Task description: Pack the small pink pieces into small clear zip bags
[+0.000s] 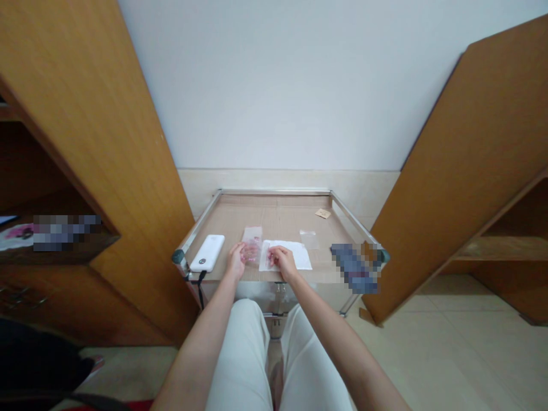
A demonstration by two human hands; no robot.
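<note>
A clear plastic bag [252, 246] with pink inside lies mid-cart, the left hand [236, 260] half-curled against its edge. The right hand [283, 261] curls down onto a white sheet of paper [295, 255] just beside it. From my remote view, I cannot tell whether either hand grips anything. On the metal-railed cart [274, 192] I count two clear bags, including a smaller clear bag [309, 239], one sheet, one white power bank [208, 253] near the left hand and one small brown card [322, 213] toward the back. One pixelated object [355, 268] sits at the right corner. Two wooden cabinet doors [94, 142] stand open on either side.
</note>
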